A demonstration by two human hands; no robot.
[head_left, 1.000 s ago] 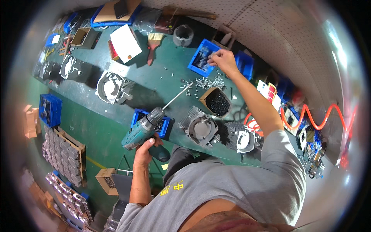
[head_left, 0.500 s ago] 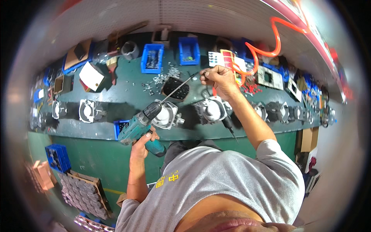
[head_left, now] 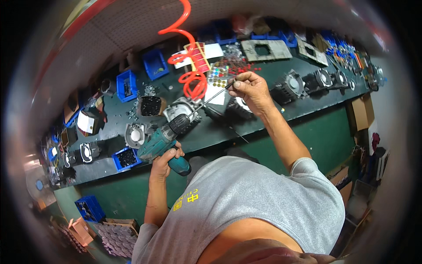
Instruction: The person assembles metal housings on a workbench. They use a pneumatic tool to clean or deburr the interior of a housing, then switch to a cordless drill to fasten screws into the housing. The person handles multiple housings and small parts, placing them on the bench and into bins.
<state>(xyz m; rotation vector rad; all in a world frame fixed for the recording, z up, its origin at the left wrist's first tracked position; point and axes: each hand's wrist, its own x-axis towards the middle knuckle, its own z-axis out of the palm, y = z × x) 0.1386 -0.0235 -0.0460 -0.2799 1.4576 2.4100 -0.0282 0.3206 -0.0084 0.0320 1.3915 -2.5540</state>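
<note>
My left hand (head_left: 168, 159) is wrapped round the grip of a teal and black cordless drill (head_left: 154, 146). Its long thin bit (head_left: 207, 101) slants up to the right. At the bit's tip, the thumb and fingers of my right hand (head_left: 252, 91) pinch a small dark piece, too small to make out. Under the bit lies a silver cast-metal housing (head_left: 181, 110), partly hidden by the drill. A similar housing (head_left: 134, 135) stands left of the drill, and another (head_left: 240, 105) sits below my right hand, partly covered.
On the green bench are a box of black screws (head_left: 151, 106), a blue bin of dark parts (head_left: 126, 158) and a blue bin of fasteners (head_left: 126, 86). A coiled orange hose (head_left: 192, 83) hangs over the middle. More housings (head_left: 291, 84) line the right side.
The view has turned and shifted toward the right part of the bench. Both hands keep their holds, while the drill and bit now lie across a different part of the bench.
</note>
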